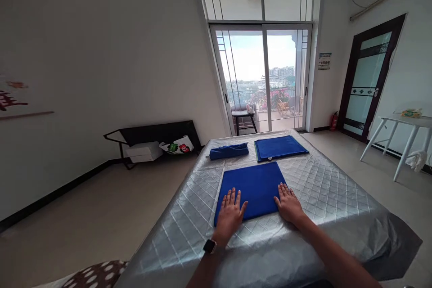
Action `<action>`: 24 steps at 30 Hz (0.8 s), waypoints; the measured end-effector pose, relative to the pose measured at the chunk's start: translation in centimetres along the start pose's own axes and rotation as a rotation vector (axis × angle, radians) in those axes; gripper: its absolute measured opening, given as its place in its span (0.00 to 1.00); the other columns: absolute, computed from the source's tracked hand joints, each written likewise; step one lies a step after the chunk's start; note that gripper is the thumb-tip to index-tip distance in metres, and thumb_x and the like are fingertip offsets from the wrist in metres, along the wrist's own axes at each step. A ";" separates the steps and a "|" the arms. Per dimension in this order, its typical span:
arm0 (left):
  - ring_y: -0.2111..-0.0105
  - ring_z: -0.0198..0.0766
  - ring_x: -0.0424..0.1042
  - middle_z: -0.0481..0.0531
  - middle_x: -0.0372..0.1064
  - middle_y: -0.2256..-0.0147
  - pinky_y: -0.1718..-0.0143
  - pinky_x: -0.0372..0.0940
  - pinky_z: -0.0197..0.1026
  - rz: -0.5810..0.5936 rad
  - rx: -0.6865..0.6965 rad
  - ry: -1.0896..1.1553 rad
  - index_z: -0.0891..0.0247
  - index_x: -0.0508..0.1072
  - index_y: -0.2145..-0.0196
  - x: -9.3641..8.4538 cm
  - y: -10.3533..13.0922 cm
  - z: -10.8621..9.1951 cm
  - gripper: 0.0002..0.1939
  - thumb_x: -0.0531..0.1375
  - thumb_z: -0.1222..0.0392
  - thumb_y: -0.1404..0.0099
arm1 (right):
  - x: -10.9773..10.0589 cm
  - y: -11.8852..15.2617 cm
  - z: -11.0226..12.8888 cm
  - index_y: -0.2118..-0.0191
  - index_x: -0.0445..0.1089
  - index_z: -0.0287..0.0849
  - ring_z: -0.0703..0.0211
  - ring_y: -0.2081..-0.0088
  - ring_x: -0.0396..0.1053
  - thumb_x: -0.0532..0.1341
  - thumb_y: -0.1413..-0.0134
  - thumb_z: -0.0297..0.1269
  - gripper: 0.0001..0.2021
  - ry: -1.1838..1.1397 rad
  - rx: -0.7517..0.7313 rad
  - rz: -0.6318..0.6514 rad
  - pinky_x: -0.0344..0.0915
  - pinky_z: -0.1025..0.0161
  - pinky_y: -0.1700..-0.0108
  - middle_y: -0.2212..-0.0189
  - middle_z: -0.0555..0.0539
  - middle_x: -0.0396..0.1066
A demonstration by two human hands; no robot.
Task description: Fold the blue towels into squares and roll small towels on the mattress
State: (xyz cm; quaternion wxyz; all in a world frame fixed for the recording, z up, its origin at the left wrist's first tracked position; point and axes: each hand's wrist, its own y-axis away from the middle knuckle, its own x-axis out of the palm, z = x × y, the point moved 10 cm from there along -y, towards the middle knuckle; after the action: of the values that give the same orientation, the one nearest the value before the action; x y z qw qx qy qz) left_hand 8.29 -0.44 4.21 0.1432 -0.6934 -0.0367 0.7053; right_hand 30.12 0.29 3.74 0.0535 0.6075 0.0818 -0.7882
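Observation:
A flat blue folded cloth (pixel 253 186) lies in front of me on a silver quilted cover (pixel 189 207). My left hand (pixel 232 210) rests flat on its near left part, fingers spread, with a dark watch on the wrist. Along the cloth's right edge lies my right hand (pixel 288 202), fingers stretched out and touching it. Neither hand grasps anything. Farther back, a second stack of folded blue cloth (pixel 281 147) sits to the right, a small pale tag at its near edge. A rolled or bunched blue cloth (pixel 228 151) is at the far left.
By the left wall stands a low black rack (pixel 158 132) holding a white box (pixel 143 151) and a printed bag (pixel 178 145). A white table (pixel 398 119) is at the right. Brown spotted fabric (pixel 101 274) shows at the lower left. Glass sliding doors (pixel 265 76) close the far end.

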 end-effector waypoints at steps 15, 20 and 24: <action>0.30 0.47 0.43 0.57 0.47 0.30 0.32 0.47 0.54 0.132 0.205 0.157 0.64 0.53 0.31 1.9 -1.4 -10.2 0.35 0.36 0.42 0.26 | 0.8 -0.4 -0.3 0.30 0.47 0.27 0.51 0.29 0.41 0.43 0.30 0.44 0.32 0.022 -0.042 -0.034 0.43 0.52 0.31 0.30 0.34 0.44; 0.30 0.49 0.42 0.57 0.44 0.30 0.32 0.46 0.56 0.194 0.063 0.093 0.65 0.51 0.30 2.6 2.4 -2.6 0.34 0.39 0.43 0.26 | 0.4 -0.2 0.0 0.30 0.46 0.26 0.51 0.29 0.40 0.42 0.30 0.44 0.32 0.020 -0.029 -0.003 0.41 0.53 0.30 0.30 0.34 0.43; 0.30 0.49 0.45 0.60 0.46 0.31 0.32 0.48 0.54 0.203 0.028 0.075 0.68 0.54 0.31 3.1 5.3 1.7 0.32 0.41 0.49 0.26 | 0.4 -0.2 -0.2 0.30 0.45 0.26 0.52 0.28 0.39 0.41 0.30 0.44 0.32 0.029 -0.018 0.014 0.40 0.54 0.30 0.29 0.35 0.42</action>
State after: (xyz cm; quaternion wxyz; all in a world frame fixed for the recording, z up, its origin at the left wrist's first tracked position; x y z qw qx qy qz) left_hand 5.84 -4.52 -0.05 0.0819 -0.7174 0.0491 0.6901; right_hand 30.16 0.51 3.37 0.0632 0.6188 0.0855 -0.7783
